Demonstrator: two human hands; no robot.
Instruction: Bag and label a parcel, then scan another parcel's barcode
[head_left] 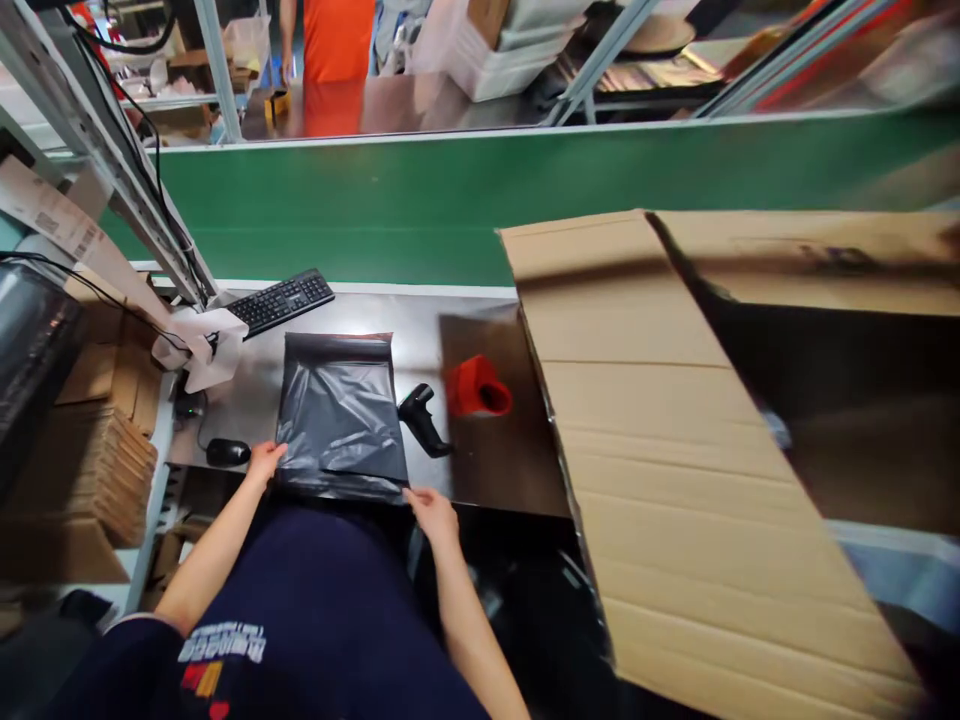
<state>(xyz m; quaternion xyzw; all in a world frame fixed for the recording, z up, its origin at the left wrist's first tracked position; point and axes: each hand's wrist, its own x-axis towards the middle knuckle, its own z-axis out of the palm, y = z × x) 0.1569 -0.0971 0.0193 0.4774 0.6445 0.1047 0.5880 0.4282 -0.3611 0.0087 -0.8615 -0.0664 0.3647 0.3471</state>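
Note:
A dark grey plastic mailer bag (339, 412) lies flat on the steel worktop (480, 470) in front of me. My left hand (264, 462) grips its near left corner. My right hand (431, 512) pinches its near right corner at the table's front edge. Just right of the bag lies a black handheld scanner (422, 418). Beyond the scanner stands a red tape dispenser (477, 388).
A black keyboard (281, 300) sits at the back left, a black mouse (227, 452) left of the bag. A large open cardboard box (675, 440) fills the right. A green conveyor belt (450, 200) runs behind. Flat cartons (97, 460) are stacked at left. A person in orange (337, 40) stands far off.

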